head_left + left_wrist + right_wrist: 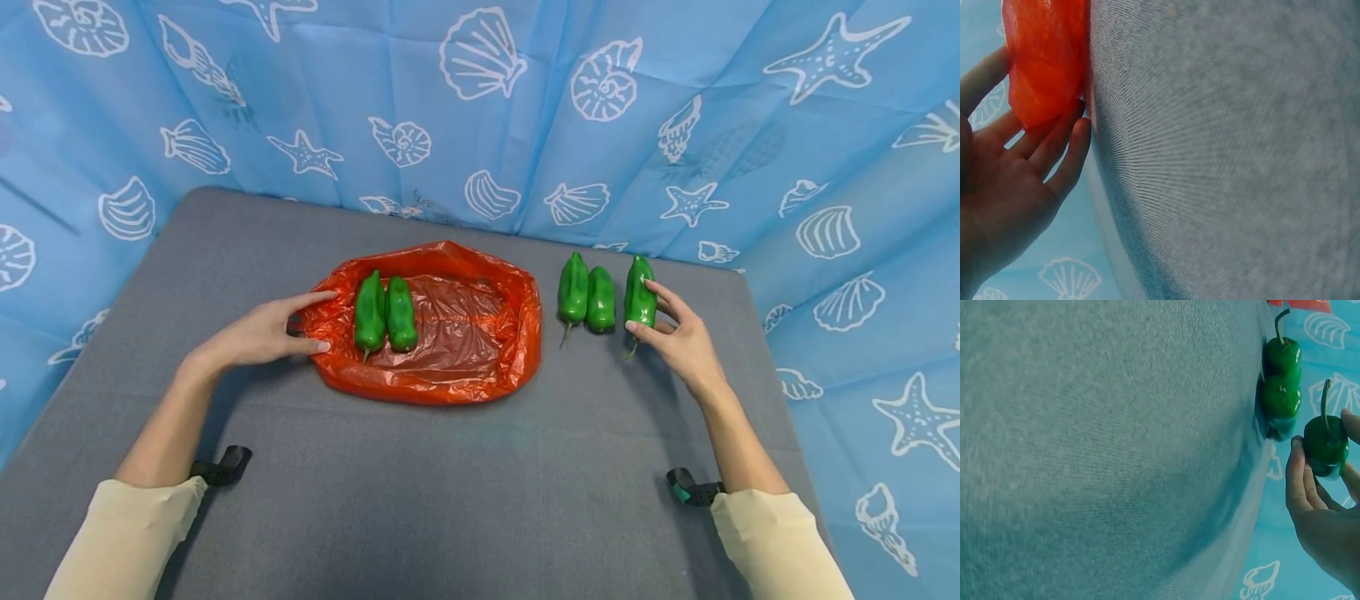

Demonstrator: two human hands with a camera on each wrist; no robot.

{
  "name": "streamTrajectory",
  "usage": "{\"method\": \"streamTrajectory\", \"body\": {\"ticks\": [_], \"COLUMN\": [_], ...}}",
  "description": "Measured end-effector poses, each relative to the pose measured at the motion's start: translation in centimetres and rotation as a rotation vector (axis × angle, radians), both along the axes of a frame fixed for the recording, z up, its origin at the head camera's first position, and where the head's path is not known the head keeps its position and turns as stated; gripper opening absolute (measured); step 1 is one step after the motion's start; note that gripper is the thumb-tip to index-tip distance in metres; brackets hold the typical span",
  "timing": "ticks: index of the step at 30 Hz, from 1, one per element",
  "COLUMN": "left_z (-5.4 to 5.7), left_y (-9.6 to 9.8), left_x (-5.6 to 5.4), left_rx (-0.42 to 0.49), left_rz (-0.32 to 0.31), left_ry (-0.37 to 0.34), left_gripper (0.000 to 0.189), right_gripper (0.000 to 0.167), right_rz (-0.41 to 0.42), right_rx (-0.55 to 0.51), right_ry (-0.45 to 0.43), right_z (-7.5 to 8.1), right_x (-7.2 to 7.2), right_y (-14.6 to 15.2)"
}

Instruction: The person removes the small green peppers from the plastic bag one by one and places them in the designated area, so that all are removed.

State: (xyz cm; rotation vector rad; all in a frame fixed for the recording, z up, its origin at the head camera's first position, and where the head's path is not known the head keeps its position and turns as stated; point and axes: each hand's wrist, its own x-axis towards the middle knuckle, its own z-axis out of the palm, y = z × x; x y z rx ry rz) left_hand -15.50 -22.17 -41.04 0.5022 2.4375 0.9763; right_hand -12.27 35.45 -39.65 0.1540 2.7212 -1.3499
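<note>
A red plastic bag (442, 392) lies with its mouth spread wide, and two green peppers (370, 317) rest side by side inside its left part. My left hand (258, 332) is at the bag's left end, thumb and index finger spread apart and touching the plastic. In the left wrist view, its fingers (1063, 144) extend almost straight along the bag. My right hand (678, 337) holds another green pepper (639, 296) between thumb and fingers. In the right wrist view this pepper (1325, 440) hangs stem toward the camera, apart from the others.
Two more green peppers (573, 292) lie close together between the bag and my right hand. A grey cloth-covered table (450, 500) carries everything. Behind and beside it hangs a blue curtain (525, 150) with white shells and starfish. Each wrist wears a black strap (225, 467).
</note>
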Motion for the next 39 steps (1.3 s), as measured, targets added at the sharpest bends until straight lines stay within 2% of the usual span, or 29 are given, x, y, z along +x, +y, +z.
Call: {"method": "streamTrajectory", "body": {"ticks": [7, 24, 29, 39], "left_z": [0.1, 0.0, 0.1, 0.0], "left_y": [0.0, 0.0, 0.0, -0.1], "left_x": [0.1, 0.1, 0.0, -0.1], "left_rx": [0.006, -0.001, 0.010, -0.013], "left_rz": [-0.002, -0.002, 0.003, -0.001], "left_ry": [-0.002, 0.002, -0.007, 0.018], "left_gripper": [0.077, 0.076, 0.076, 0.077], "right_gripper": [0.079, 0.081, 0.080, 0.076], "right_rz": [0.020, 0.073, 0.078, 0.094], "right_rx": [-0.022, 0.027, 0.053, 0.115], "right_ry": [-0.020, -0.050, -0.045, 0.007], "right_z": [-0.7, -1.7, -2.1, -2.8], "right_x": [-0.6, -1.7, -2.0, -2.2], "right_y": [0.6, 0.9, 1.1, 1.4]}}
